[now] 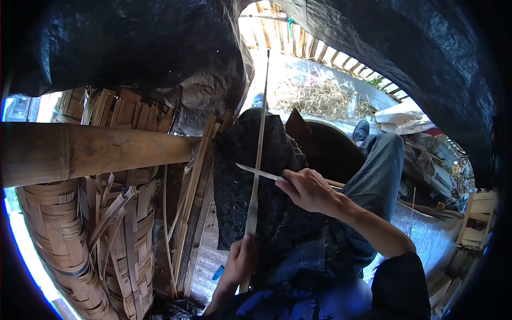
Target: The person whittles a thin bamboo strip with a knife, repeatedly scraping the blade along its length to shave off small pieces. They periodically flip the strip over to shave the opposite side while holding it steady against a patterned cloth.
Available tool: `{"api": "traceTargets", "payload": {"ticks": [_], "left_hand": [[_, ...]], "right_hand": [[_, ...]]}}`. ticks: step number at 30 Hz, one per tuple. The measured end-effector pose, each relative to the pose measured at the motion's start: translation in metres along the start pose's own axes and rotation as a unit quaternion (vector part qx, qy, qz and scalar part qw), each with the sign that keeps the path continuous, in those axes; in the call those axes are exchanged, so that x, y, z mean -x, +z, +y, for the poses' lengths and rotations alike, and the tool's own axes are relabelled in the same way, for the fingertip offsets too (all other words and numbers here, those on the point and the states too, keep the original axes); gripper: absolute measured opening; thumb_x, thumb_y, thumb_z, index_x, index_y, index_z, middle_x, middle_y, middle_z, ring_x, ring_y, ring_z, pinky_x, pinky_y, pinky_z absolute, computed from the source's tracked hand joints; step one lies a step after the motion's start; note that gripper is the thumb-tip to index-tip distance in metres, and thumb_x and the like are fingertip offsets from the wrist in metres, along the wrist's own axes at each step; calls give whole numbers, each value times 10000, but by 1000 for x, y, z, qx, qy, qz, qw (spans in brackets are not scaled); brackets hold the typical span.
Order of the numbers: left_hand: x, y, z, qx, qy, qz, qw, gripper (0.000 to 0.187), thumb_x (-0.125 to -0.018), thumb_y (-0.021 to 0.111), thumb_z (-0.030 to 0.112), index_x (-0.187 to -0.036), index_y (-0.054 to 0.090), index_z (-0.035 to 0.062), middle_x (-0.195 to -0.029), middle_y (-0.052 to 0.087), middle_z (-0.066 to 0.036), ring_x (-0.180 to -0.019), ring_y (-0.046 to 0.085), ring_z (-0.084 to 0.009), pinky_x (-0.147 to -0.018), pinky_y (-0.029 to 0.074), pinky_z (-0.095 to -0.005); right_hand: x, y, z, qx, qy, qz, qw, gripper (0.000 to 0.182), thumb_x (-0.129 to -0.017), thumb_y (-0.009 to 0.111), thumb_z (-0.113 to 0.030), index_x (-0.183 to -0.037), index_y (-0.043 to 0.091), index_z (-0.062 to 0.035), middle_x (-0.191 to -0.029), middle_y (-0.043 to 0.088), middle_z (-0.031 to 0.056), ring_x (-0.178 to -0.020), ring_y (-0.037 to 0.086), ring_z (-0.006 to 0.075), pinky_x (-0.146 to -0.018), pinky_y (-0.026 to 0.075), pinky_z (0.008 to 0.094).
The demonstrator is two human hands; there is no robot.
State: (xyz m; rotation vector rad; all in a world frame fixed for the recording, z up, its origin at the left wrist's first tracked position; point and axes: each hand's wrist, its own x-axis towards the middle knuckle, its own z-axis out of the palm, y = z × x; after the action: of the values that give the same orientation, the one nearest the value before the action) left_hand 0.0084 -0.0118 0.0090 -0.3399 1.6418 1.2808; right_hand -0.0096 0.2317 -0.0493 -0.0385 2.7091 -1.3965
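My right hand [306,190] is closed round the handle of a knife [255,170], its narrow, slightly curved blade pointing left. The blade crosses a long bamboo strip [261,128] over my lap. Lower down, my left hand [242,261] grips that strip near its wider end, fingers wrapped round it. From there the strip runs up and away, tapering to a dark tip near the bright opening. A dark patterned cloth [250,160] covers my leg beneath the strip and knife.
A thick bamboo pole [96,152] juts in from the left above woven bamboo baskets [58,229] and upright slats [200,208]. Dark plastic sheeting [138,48] hangs overhead. Dry straw [314,98] and a clear bottle [352,104] lie beyond my feet.
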Motion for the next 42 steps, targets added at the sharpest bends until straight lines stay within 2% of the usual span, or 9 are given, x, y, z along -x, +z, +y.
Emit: {"api": "traceTargets", "payload": {"ticks": [8, 10, 12, 14, 16, 20, 31, 34, 42], "left_hand": [[-25, -4, 13, 52, -8, -62, 997, 464, -994, 296, 442, -637, 363, 153, -490, 315, 36, -383, 325, -83, -358, 273, -226], [-31, -7, 2, 41, 33, -63, 997, 528, -974, 252, 514, -632, 360, 127, -445, 389, -16, -327, 378, -114, -312, 289, -220], [-27, -8, 5, 53, 20, -72, 996, 517, -977, 252, 506, -633, 356, 135, -429, 371, -10, -315, 363, -114, -310, 277, -219], [-24, -10, 13, 66, 12, -86, 994, 507, -980, 251, 498, -633, 353, 142, -413, 352, -5, -304, 349, -115, -308, 266, -219], [-19, -12, 20, 344, -117, -169, 916, 480, -984, 262, 482, -634, 347, 164, -384, 305, 9, -283, 308, -110, -312, 225, -218], [-21, -2, 19, 462, -156, -186, 853, 456, -988, 280, 464, -632, 344, 187, -374, 283, 35, -268, 266, -97, -336, 187, -215], [-16, 5, 18, 448, -140, -165, 868, 448, -991, 287, 456, -630, 334, 194, -380, 266, 52, -273, 237, -75, -359, 187, -212], [-9, 6, 14, 434, -144, -158, 875, 448, -992, 284, 453, -629, 339, 196, -374, 266, 52, -271, 241, -74, -357, 188, -209], [-11, 2, 8, 490, -129, -183, 843, 441, -995, 280, 444, -632, 354, 205, -363, 279, 69, -263, 254, -71, -357, 186, -206]], "right_hand": [[-11, 3, 5, 25, 17, -21, 999, 423, -955, 476, -342, -672, 490, -28, -446, 457, 123, -356, 481, 269, -376, 374, 382], [-14, 2, 4, 20, 23, -33, 999, 429, -955, 476, -342, -661, 485, -31, -442, 453, 124, -352, 476, 270, -375, 372, 383], [-15, 0, 1, 7, 43, -61, 997, 380, -945, 500, -288, -670, 484, -27, -489, 458, 180, -451, 513, 370, -417, 381, 423], [-12, 4, 5, -9, 19, -41, 999, 400, -951, 490, -304, -657, 479, -33, -466, 450, 163, -406, 496, 330, -396, 371, 410], [-8, 3, 5, -20, -9, -25, 999, 421, -957, 480, -320, -644, 475, -39, -443, 442, 146, -361, 480, 291, -376, 360, 398], [-5, 4, 5, -11, 2, -12, 1000, 439, -958, 478, -320, -623, 466, -38, -434, 434, 154, -361, 472, 316, -375, 354, 407], [-5, 9, 2, 27, 39, -18, 999, 460, -951, 485, -347, -628, 497, -19, -449, 470, 163, -376, 491, 339, -378, 371, 413], [-20, 3, 6, 46, 153, -8, 987, 454, -961, 464, -334, -651, 520, -8, -482, 503, 178, -403, 519, 353, -393, 399, 412], [0, 13, 9, -23, -15, 57, 998, 421, -974, 447, -269, -647, 489, -8, -444, 436, 165, -376, 474, 334, -386, 356, 419]]}}
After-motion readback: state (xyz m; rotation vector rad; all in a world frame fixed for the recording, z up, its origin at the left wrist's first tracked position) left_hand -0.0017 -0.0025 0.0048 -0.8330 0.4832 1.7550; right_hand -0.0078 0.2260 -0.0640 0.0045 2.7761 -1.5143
